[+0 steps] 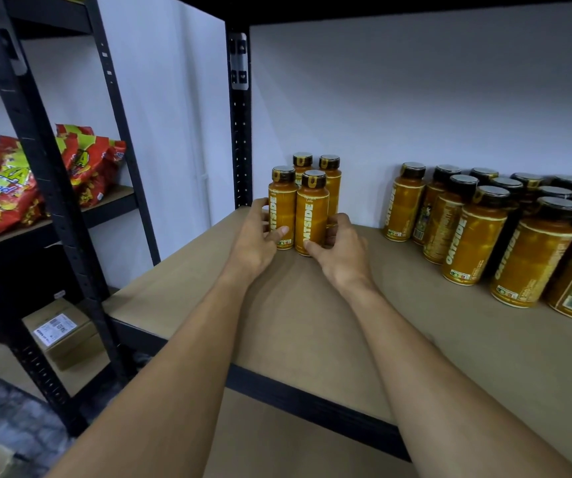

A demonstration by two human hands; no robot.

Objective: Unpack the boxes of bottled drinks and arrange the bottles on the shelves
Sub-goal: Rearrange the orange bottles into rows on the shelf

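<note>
On the shelf point(312, 326), back left, four upright orange bottles point(303, 198) lettered OATSIDE, touching, left grip point(257, 232) curled round the front-left bottle point(282, 205), right grip point(341, 248) curled round the front-right bottle point(312, 220), more OATSIDE bottles point(477, 232) standing well apart at right

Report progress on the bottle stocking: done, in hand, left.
Done: a large group of bottles stands at right on the shelf. In hand: left hand and right hand grip a cluster of four bottles at its back left. Left: a closed cardboard box lower down, contents unseen.
</note>
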